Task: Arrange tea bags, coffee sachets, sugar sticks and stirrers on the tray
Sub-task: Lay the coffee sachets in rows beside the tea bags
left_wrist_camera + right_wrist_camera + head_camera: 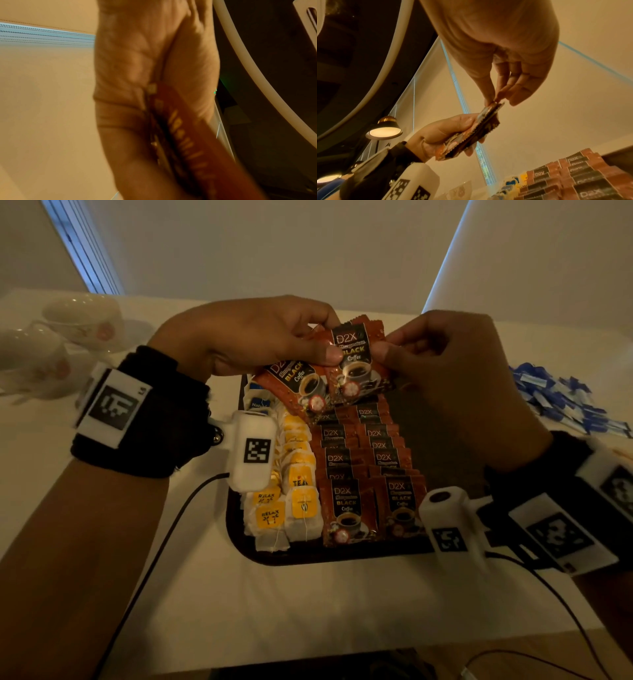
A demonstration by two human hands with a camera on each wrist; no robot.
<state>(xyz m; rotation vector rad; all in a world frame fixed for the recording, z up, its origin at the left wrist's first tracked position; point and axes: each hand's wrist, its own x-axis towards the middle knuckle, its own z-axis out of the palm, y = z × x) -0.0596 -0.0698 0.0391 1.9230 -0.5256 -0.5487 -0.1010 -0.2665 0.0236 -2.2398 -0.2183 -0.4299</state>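
My left hand (274, 337) grips a small stack of red-and-black coffee sachets (301, 385) above the far end of the dark tray (236, 522). My right hand (442, 364) pinches the right edge of the front sachet (356, 354) of that stack between thumb and fingers. In the right wrist view the right fingertips (489, 101) meet on the sachet corner (496, 106), with the left hand (443, 132) holding the stack below. The left wrist view shows a blurred sachet (187, 138) against my left palm (137, 67). On the tray lie two columns of coffee sachets (363, 470) and rows of yellow-tagged tea bags (294, 484).
A pile of blue-and-white sugar sticks (561, 402) lies on the white table at the right. White cups (78, 320) stand at the far left. The tray's right part (442, 440) shows bare dark surface. Cables (164, 542) run from both wrist devices toward the near table edge.
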